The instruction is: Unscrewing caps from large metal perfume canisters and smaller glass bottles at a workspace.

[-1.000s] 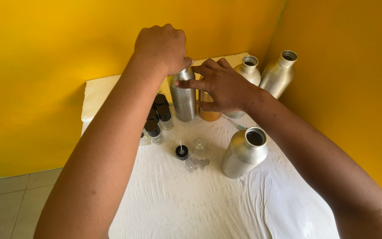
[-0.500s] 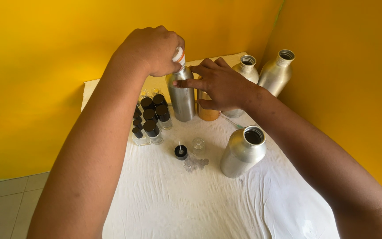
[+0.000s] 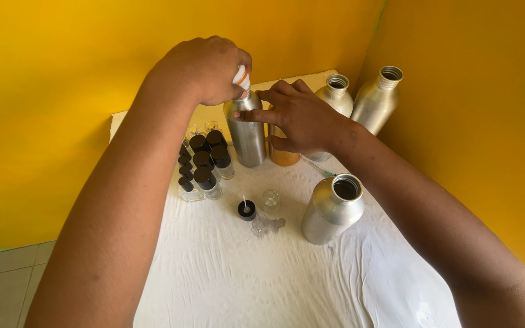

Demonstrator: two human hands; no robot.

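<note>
- Two hands meet at one upright silver bottle [image 3: 245, 135] standing near the back of the white cloth [image 3: 226, 273], its long axis vertical.
- Directly above its neck, the left hand [image 3: 199, 70] is curled tight around a small white cap with an orange band [image 3: 242, 77]; the cap sits at the bottle's mouth, though whether it is seated or lifted clear I cannot tell.
- From the side, the right hand [image 3: 302, 116] comes in with fingers spread, fingertips touching the bottle's shoulder and the palm half covering an amber bottle [image 3: 284, 155] just behind.
- Left of the silver bottle stands a cluster of small black-capped vials [image 3: 205, 161].
- In front lie a loose black cap [image 3: 247, 209] and a small clear glass piece [image 3: 270, 197]; an open silver bottle [image 3: 330, 209] stands to the right, with two more open ones [image 3: 360, 97] at the yellow wall.
</note>
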